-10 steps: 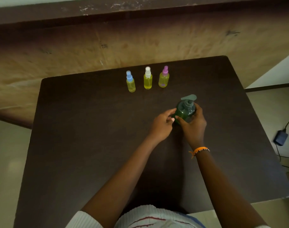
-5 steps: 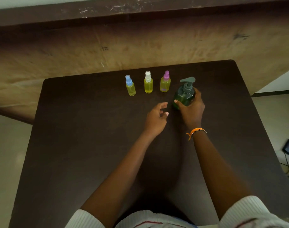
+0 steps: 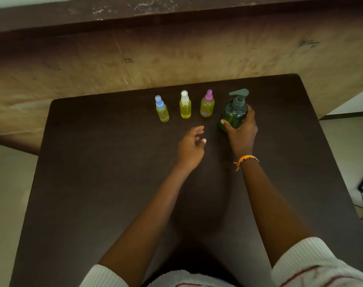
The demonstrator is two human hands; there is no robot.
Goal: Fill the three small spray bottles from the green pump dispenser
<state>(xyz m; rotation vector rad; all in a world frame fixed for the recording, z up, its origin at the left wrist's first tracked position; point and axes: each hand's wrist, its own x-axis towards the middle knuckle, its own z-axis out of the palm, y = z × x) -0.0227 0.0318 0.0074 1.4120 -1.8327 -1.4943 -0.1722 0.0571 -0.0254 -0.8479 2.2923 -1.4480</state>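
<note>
I am looking down at a dark brown surface (image 3: 93,183) with both my bare forearms reaching out over it. My right hand (image 3: 241,134) wraps its grip around the green pump dispenser (image 3: 233,116), thumb across the near left side of the body and fingers curled round the right side. The dispenser stands upright toward the far right of the surface, its grey-green pump head (image 3: 238,96) pointing left. An orange bracelet (image 3: 245,159) circles my right wrist.

My left hand (image 3: 191,147) floats just above the surface, left of and nearer than the dispenser, its grip spread loose, fingers relaxed and parted, holding nothing.

Three small spray bottles stand upright in a row to the left of the dispenser, each holding yellow liquid and each apart from its neighbour: the blue-capped bottle (image 3: 162,109) furthest left, the white-capped bottle (image 3: 185,105) in the middle, and the purple-capped bottle (image 3: 207,104) just beside the dispenser, not touching it.

Beyond the far edge runs a worn tan wall (image 3: 176,54). My white ribbed sleeves (image 3: 313,264) show at the near edge
</note>
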